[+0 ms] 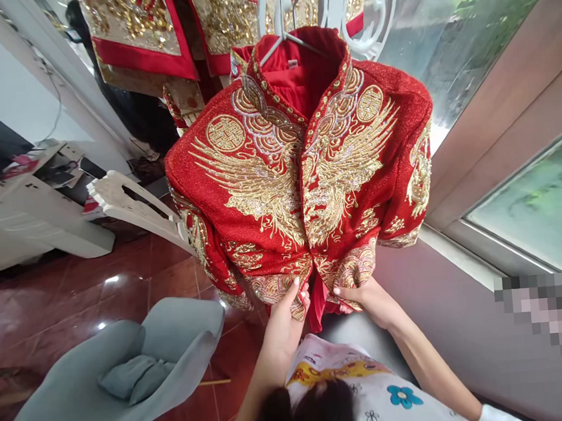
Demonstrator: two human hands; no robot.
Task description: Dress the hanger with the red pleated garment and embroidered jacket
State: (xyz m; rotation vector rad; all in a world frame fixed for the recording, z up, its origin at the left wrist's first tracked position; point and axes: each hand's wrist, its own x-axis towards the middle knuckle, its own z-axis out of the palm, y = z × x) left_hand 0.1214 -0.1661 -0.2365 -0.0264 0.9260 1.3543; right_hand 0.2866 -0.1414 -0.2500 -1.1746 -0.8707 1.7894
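Note:
A red jacket [272, 221] with gold embroidery hangs in front of me on a white hanger [285, 36]. Its stand collar is open at the top, and the front edges meet lower down. My left hand [291, 307] pinches the bottom front corner on the left side, thumb on top of the patterned hem. The matching corner on the right is gripped by my right hand [363, 298], its thumb also on the outside. Red cloth [319, 305] shows in the gap between the two corners. The fingers behind the hem are mostly hidden.
A white scrolled metal stand [369, 35] rises behind the jacket, near more gold-sequined garments [137, 27]. To the left are a grey armchair [94, 381] with a cushion, a white chair [129, 206] and a cluttered desk [42, 210]. Glass windows [537, 197] line the right.

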